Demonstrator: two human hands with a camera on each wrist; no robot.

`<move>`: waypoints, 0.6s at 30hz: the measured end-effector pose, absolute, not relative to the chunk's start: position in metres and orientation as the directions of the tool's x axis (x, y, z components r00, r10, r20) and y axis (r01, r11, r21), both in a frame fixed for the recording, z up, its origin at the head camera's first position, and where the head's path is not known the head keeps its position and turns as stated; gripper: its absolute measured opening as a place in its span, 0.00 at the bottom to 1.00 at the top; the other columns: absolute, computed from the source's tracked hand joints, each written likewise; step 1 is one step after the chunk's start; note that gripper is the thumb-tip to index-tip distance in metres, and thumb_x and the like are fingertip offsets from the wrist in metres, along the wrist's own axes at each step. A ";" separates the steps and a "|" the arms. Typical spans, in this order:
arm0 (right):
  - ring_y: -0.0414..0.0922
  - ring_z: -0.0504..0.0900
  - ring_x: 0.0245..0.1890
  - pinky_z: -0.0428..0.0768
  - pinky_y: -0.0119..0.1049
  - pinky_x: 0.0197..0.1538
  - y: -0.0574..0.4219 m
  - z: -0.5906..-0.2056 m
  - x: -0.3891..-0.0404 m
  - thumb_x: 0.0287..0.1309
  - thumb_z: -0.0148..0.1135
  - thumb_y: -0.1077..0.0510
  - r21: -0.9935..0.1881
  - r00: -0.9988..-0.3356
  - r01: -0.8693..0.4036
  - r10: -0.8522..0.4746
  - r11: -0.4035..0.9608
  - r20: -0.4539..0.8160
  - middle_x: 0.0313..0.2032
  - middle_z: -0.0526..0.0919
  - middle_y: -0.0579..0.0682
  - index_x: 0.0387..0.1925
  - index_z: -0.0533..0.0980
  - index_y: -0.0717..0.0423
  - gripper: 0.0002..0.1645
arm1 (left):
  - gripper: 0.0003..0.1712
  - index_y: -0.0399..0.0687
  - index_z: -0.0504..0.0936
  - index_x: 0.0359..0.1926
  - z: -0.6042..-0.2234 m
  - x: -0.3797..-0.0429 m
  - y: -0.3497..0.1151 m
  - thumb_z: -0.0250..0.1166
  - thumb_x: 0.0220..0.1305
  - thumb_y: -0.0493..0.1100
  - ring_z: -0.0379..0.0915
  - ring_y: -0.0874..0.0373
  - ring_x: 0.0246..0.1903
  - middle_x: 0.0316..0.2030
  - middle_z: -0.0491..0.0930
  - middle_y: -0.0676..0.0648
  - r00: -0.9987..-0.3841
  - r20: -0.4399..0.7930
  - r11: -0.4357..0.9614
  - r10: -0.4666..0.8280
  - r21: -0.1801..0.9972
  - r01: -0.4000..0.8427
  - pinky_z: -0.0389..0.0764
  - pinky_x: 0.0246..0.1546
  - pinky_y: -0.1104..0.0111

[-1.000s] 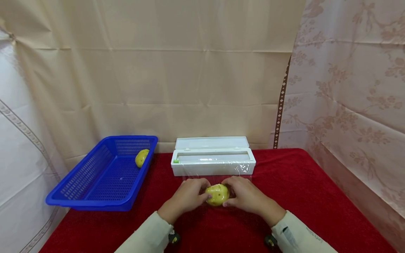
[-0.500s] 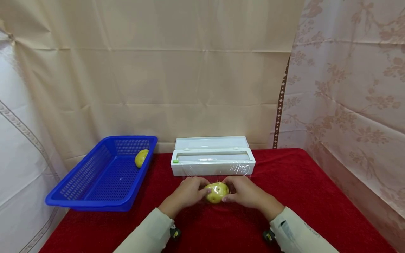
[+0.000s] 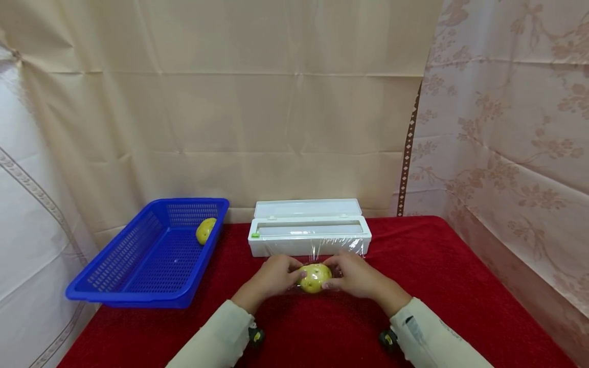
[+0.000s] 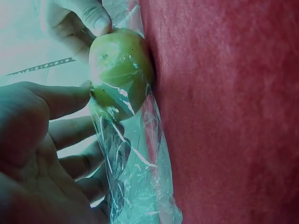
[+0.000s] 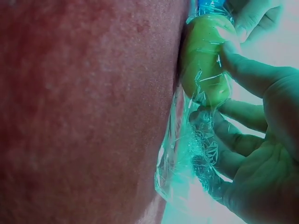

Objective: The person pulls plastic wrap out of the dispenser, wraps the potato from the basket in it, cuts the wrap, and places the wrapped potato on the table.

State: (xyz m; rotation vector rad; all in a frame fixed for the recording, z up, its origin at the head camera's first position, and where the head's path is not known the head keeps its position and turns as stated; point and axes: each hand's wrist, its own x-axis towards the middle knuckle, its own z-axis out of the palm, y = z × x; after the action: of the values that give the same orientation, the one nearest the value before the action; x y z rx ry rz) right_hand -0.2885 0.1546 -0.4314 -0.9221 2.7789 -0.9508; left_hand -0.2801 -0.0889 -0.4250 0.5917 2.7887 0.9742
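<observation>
A yellow potato (image 3: 314,279) with glossy clear cling film (image 4: 140,175) round it is held between both hands, low over the red cloth. My left hand (image 3: 274,277) grips its left end, thumb on the near side. On the right end, my right hand (image 3: 353,276) holds it the same way, as the right wrist view shows with the thumb against the potato (image 5: 205,58). Loose film sticks out past both ends, beside the fingers. More film stretches from the potato back to the white cling film dispenser (image 3: 309,248), whose lid stands up over the roll.
To the left is a blue plastic basket (image 3: 124,296) with another potato (image 3: 205,231) against its right wall. Red cloth (image 3: 442,286) covers the table. A beige curtain (image 3: 230,112) hangs close behind the dispenser, and a floral curtain (image 3: 524,128) on the right.
The potato has turned between the hands and shifted slightly toward the dispenser. Film between it and the dispenser now shows bunched, shiny creases. Basket and dispenser stay put.
</observation>
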 end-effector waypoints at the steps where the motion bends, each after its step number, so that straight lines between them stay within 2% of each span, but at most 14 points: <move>1: 0.42 0.85 0.41 0.83 0.39 0.45 0.155 -0.431 -0.289 0.54 0.80 0.52 -0.580 -0.817 -0.523 -0.560 0.624 0.135 0.40 0.86 0.44 0.50 0.82 0.56 0.25 | 0.13 0.45 0.90 0.47 -0.425 -0.280 -0.089 0.67 0.71 0.48 0.77 0.63 0.33 0.34 0.87 0.56 -0.920 0.010 0.722 0.393 0.616 0.315 0.80 0.38 0.65; 5: 0.43 0.85 0.39 0.84 0.41 0.44 0.155 -0.431 -0.289 0.53 0.80 0.53 -0.589 -0.816 -0.529 -0.556 0.611 0.157 0.37 0.86 0.44 0.48 0.79 0.57 0.24 | 0.10 0.48 0.85 0.43 -0.424 -0.279 -0.088 0.69 0.69 0.49 0.76 0.61 0.31 0.31 0.84 0.55 -0.940 0.029 0.737 0.340 0.613 0.286 0.79 0.34 0.64; 8: 0.40 0.85 0.37 0.83 0.37 0.42 0.156 -0.432 -0.290 0.54 0.80 0.53 -0.587 -0.811 -0.536 -0.563 0.606 0.159 0.36 0.86 0.43 0.46 0.80 0.56 0.21 | 0.08 0.54 0.81 0.39 -0.425 -0.279 -0.088 0.70 0.69 0.50 0.76 0.60 0.30 0.30 0.82 0.56 -0.951 0.032 0.737 0.307 0.624 0.259 0.78 0.32 0.64; 12: 0.37 0.83 0.37 0.81 0.35 0.42 0.155 -0.432 -0.290 0.56 0.78 0.51 -0.559 -0.807 -0.549 -0.567 0.621 0.163 0.36 0.86 0.41 0.46 0.83 0.54 0.20 | 0.07 0.59 0.83 0.36 -0.427 -0.280 -0.089 0.69 0.69 0.52 0.77 0.62 0.32 0.31 0.84 0.59 -0.957 0.067 0.765 0.283 0.586 0.267 0.77 0.39 0.60; 18: 0.42 0.83 0.41 0.80 0.42 0.47 0.152 -0.428 -0.289 0.57 0.77 0.48 -0.497 -0.818 -0.554 -0.548 0.668 0.175 0.38 0.87 0.41 0.47 0.84 0.52 0.19 | 0.07 0.60 0.88 0.37 -0.428 -0.281 -0.089 0.69 0.68 0.54 0.80 0.63 0.37 0.33 0.87 0.60 -0.957 0.114 0.797 0.268 0.532 0.287 0.75 0.51 0.53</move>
State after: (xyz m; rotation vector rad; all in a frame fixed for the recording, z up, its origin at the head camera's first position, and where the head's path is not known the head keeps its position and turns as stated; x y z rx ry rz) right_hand -0.2891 0.1518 -0.4278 -0.9514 2.8785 -0.8628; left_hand -0.2807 -0.0894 -0.4279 0.4646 3.0091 0.8993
